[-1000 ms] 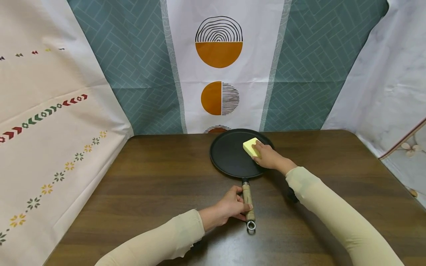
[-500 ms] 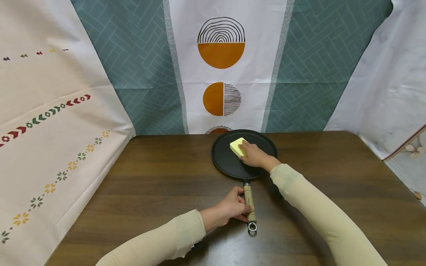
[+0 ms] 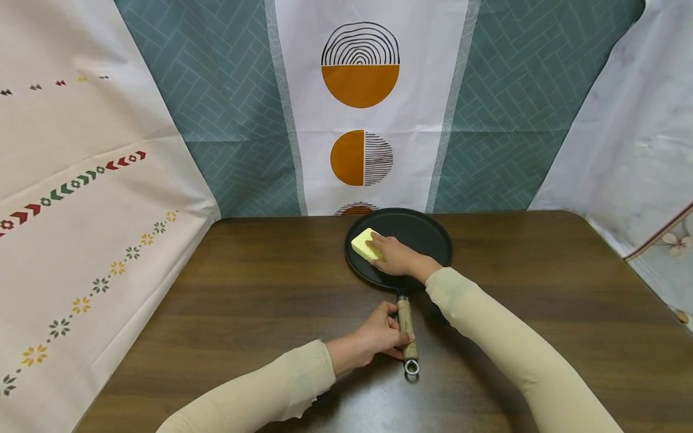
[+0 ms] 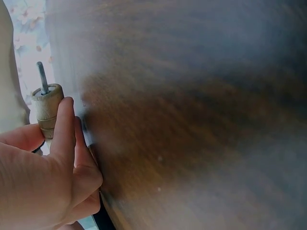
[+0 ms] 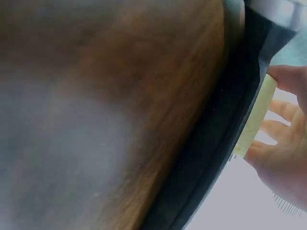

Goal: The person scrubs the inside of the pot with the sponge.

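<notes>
A round, flat black frying pan [image 3: 417, 234] lies near the table's far edge, its wooden handle [image 3: 405, 322] pointing toward me and ending in a metal ring [image 3: 412, 367]. My left hand [image 3: 370, 338] grips that handle between thumb and fingers; the left wrist view shows the handle's end [image 4: 47, 105] rising past the fingers. On the left part of the pan lies a pale yellow sponge [image 3: 364, 243], held down by my right hand [image 3: 397, 257]. Thumb and fingers of the right hand [image 5: 288, 129] pinch the sponge's edges [image 5: 256, 117] against the pan's surface in the right wrist view.
The brown wooden table [image 3: 260, 288] extends to both sides of the pan. Behind it hangs a teal and white cloth [image 3: 238, 120] with orange circles. A cream embroidered cloth [image 3: 108, 198] drapes at the left, a whitish one [image 3: 622, 150] at the right.
My right hand has slid the sponge leftward across the pan, from its right part to its left part. The left hand keeps its grip on the handle, and the pan stays nearly still.
</notes>
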The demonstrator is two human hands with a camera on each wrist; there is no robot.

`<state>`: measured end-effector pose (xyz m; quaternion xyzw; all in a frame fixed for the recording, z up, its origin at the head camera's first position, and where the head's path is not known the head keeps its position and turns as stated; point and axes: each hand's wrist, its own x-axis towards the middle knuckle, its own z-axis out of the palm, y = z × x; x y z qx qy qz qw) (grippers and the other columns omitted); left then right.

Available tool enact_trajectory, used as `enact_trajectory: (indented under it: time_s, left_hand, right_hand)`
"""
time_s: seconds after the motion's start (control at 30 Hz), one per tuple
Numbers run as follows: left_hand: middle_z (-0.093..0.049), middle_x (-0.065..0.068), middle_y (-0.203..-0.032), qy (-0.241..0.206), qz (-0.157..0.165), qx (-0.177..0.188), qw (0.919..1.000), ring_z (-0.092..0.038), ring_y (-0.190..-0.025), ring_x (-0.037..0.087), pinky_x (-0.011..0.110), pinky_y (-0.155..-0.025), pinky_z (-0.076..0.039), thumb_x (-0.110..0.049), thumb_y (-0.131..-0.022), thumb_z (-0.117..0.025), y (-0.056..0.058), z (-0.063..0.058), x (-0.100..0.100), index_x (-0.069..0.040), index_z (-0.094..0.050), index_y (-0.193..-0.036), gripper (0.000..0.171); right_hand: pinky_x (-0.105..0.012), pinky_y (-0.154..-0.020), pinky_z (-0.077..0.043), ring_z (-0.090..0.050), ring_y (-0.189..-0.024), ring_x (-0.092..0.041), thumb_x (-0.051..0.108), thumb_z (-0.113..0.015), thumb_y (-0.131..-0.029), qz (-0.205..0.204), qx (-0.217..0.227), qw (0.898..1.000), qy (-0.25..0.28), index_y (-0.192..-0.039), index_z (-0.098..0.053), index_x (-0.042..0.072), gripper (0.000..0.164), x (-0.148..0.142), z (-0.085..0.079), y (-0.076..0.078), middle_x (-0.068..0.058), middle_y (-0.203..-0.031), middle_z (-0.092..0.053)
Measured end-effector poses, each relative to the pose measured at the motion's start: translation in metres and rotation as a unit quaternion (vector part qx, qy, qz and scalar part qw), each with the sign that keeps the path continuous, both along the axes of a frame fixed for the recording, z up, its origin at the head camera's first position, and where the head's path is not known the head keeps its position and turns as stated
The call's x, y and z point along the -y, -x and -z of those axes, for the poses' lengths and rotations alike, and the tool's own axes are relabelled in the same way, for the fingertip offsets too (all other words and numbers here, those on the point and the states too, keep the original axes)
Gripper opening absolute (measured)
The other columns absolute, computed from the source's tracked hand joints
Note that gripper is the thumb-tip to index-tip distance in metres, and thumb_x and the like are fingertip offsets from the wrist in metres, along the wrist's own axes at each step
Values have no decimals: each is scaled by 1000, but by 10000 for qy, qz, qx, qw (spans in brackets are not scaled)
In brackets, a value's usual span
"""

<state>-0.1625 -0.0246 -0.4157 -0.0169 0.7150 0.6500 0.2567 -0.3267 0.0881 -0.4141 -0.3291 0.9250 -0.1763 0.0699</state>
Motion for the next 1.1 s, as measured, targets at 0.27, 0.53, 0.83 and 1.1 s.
enact_trajectory:
  time_s: [0.27,0.53,0.83,1.1]
  left_hand:
    - [-47,14,-90,-6,2,-45,10000,-60,-67,21,38,-59,-60,11,-81,-67,1,0,0,1,-37,-127,56]
    - [-47,15,-92,49,-7,4,10000,-62,-68,22,38,-60,-60,11,-82,-67,1,-1,0,1,-36,-130,58]
    - [-49,15,-91,43,-12,11,10000,-62,-68,23,39,-61,-60,11,-82,-67,0,1,0,1,-36,-128,56]
    - [-50,15,-91,81,2,-119,9999,-64,-69,25,41,-61,-60,11,-82,-66,1,3,-1,1,-35,-130,58]
  right_hand:
    - [-54,-114,-25,-22,-139,-44,22,-56,-99,-257,224,9994,-34,-146,-36,3,55,-8,-3,-12,-20,-157,-19]
    - [-55,-114,-25,-21,-140,-42,23,-57,-98,-397,280,9988,110,-146,-37,4,55,-23,-2,-16,-18,-157,-19]
    - [-57,-112,-26,-24,-139,-43,22,-58,-97,-234,296,9991,166,-146,-38,4,56,-41,0,-13,-19,-157,-19]
    - [-59,-111,-26,-24,-137,-47,21,-58,-97,216,253,9991,243,-145,-38,1,55,-61,-3,-4,-24,-155,-20]
